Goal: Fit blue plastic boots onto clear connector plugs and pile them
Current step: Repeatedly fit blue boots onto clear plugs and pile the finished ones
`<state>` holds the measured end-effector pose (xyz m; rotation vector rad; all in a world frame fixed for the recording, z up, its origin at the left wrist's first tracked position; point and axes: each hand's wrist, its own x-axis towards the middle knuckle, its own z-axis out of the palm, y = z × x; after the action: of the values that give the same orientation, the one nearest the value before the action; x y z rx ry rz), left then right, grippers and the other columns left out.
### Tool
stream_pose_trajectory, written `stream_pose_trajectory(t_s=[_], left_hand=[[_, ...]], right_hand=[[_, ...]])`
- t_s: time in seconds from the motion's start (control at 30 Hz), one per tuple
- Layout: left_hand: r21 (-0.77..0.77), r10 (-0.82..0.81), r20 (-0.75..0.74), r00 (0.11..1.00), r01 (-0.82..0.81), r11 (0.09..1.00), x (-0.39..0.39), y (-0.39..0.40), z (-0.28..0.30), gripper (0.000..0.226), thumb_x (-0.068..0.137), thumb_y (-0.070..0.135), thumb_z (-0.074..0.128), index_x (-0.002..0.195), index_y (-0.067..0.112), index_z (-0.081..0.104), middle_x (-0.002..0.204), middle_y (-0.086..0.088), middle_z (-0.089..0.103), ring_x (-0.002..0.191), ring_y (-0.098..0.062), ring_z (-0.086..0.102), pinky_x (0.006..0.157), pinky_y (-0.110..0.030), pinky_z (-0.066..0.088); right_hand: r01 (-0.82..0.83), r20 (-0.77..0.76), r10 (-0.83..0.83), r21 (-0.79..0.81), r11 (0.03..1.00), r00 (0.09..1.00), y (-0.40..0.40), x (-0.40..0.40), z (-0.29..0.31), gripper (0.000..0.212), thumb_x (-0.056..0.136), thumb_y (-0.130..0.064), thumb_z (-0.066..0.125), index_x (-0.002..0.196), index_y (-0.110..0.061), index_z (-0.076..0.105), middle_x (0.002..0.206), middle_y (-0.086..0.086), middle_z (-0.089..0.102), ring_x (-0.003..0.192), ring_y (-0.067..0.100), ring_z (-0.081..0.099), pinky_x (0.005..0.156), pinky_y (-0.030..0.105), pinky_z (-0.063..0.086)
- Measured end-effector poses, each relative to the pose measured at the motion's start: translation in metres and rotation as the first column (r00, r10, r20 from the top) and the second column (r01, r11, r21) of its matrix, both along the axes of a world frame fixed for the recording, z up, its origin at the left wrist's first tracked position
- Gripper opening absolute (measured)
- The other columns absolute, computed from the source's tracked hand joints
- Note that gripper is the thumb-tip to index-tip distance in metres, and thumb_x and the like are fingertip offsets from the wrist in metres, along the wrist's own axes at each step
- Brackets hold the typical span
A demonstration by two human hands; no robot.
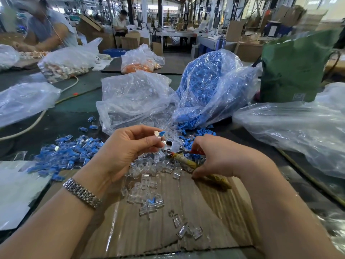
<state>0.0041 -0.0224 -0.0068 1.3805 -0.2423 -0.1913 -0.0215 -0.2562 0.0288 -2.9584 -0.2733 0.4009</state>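
two hands work over a flat brown cardboard sheet (186, 221) on the dark counter (71, 113). far left lies the pile of finished clear plugs with blue boots on them (63, 156), next to a white paper sheet (16, 193).

the left hand (127, 154), with a silver metal watch band (82, 193) on its wrist, has its fingers (147, 141) curled and pinching a small blue plastic boot with a clear bit (161, 133). i think the boot is being fitted right now, or just about to be.

in the middle, loose clear plastic connector plugs (149, 191) are spread on the cardboard. behind them sits a big clear bag of clear plugs (134, 98).

the right hand (220, 159) curls its fingers round a small metal tool with a yellow wrapped handle (188, 161). the tool's shiny tip is near the boot. i cannot tell if they touch.

next, i think the boot must be pushed all the way on, then dropped on the left pile.

on the right, a clear bag of blue boots (211, 86) spills open, then a green bag (293, 66) and more clear plastic wrap (298, 131). the loose plugs sit close under the hands and could get knocked.
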Motion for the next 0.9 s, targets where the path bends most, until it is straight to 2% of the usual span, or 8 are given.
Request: stream_pose_trajectory(t_s=[0.1, 0.2, 0.3, 0.4, 0.47, 0.57, 0.7, 0.9], left_hand=[[-0.018, 0.010, 0.003, 1.000, -0.010, 1.000, 0.001, 0.001, 0.000, 0.022, 0.079, 0.006, 0.073, 0.100, 0.005, 0.079, 0.102, -0.022, 0.075, 0.092, -0.028, 0.075, 0.079, -0.027, 0.060], [-0.071, 0.029, -0.010, 1.000, -0.030, 0.997, 0.001, 0.001, 0.003, 0.023, 0.077, 0.008, 0.073, 0.099, 0.008, 0.080, 0.102, -0.020, 0.076, 0.093, -0.026, 0.075, 0.079, -0.027, 0.060], [-0.145, 0.061, -0.049, 0.997, -0.068, 0.987, 0.000, 0.000, 0.005, 0.021, 0.074, 0.007, 0.073, 0.093, 0.009, 0.081, 0.100, -0.018, 0.076, 0.091, -0.025, 0.075, 0.076, -0.026, 0.060], [-0.167, 0.062, -0.062, 0.996, -0.071, 0.983, -0.001, 0.000, 0.006, 0.021, 0.072, 0.007, 0.073, 0.091, 0.011, 0.082, 0.104, -0.015, 0.077, 0.095, -0.022, 0.075, 0.077, -0.026, 0.060], [-0.151, 0.058, -0.053, 0.997, -0.065, 0.986, -0.001, -0.001, 0.007, 0.023, 0.069, 0.010, 0.075, 0.091, 0.014, 0.083, 0.105, -0.013, 0.077, 0.098, -0.022, 0.073, 0.079, -0.027, 0.061], [-0.113, 0.056, -0.026, 0.998, -0.058, 0.992, -0.002, -0.001, 0.007, 0.027, 0.066, 0.016, 0.080, 0.093, 0.016, 0.083, 0.106, -0.013, 0.076, 0.099, -0.025, 0.068, 0.089, -0.033, 0.060], [-0.090, 0.059, 0.002, 0.998, -0.059, 0.994, -0.001, 0.000, 0.006, 0.026, 0.068, 0.017, 0.079, 0.094, 0.018, 0.083, 0.102, -0.008, 0.076, 0.097, -0.023, 0.065, 0.090, -0.033, 0.058], [0.033, 0.114, 0.107, 0.988, -0.119, 0.992, -0.001, -0.002, 0.005, 0.025, 0.070, 0.020, 0.079, 0.095, 0.022, 0.082, 0.104, -0.007, 0.078, 0.101, -0.018, 0.071, 0.094, -0.033, 0.054]], right_hand=[[-0.001, 0.036, -0.001, 0.043, 0.999, 0.999, -0.001, 0.002, 0.001, 0.054, 0.078, -0.043, 0.077, 0.125, -0.026, 0.057, 0.112, -0.006, 0.057, 0.104, 0.016, 0.056, 0.092, 0.034, 0.049], [0.028, 0.100, -0.048, 0.198, 0.980, 0.994, -0.006, 0.001, 0.007, 0.041, 0.080, -0.040, 0.071, 0.117, -0.023, 0.065, 0.102, -0.006, 0.065, 0.088, 0.011, 0.060, 0.081, 0.031, 0.052], [0.071, 0.070, -0.098, 0.322, 0.944, 0.993, -0.010, -0.001, 0.010, 0.024, 0.088, -0.039, 0.065, 0.103, -0.020, 0.068, 0.082, -0.006, 0.066, 0.069, 0.012, 0.060, 0.067, 0.033, 0.050], [0.083, -0.014, -0.086, 0.426, 0.901, 0.996, -0.008, -0.002, 0.012, 0.027, 0.097, -0.032, 0.061, 0.087, -0.008, 0.062, 0.069, 0.004, 0.065, 0.058, 0.013, 0.062, 0.060, 0.032, 0.052], [0.106, -0.102, -0.061, 0.530, 0.841, 0.993, -0.004, -0.005, 0.013, 0.029, 0.101, -0.030, 0.059, 0.087, -0.005, 0.060, 0.071, 0.006, 0.067, 0.064, 0.017, 0.071, 0.066, 0.034, 0.059], [0.123, -0.177, -0.019, 0.598, 0.792, 0.984, 0.002, -0.008, 0.015, 0.030, 0.103, -0.026, 0.056, 0.095, 0.002, 0.062, 0.084, 0.012, 0.073, 0.085, 0.030, 0.075, 0.087, 0.055, 0.058], [0.075, -0.171, 0.035, 0.598, 0.798, 0.985, 0.010, -0.014, 0.019, 0.030, 0.104, -0.026, 0.054, 0.096, 0.000, 0.066, 0.091, 0.009, 0.077, 0.090, 0.023, 0.075, 0.091, 0.050, 0.058], [0.048, -0.117, 0.022, 0.563, 0.825, 0.993, 0.019, -0.017, 0.019, 0.033, 0.104, -0.032, 0.053, 0.094, -0.003, 0.067, 0.092, 0.009, 0.077, 0.090, 0.024, 0.073, 0.090, 0.047, 0.057]])
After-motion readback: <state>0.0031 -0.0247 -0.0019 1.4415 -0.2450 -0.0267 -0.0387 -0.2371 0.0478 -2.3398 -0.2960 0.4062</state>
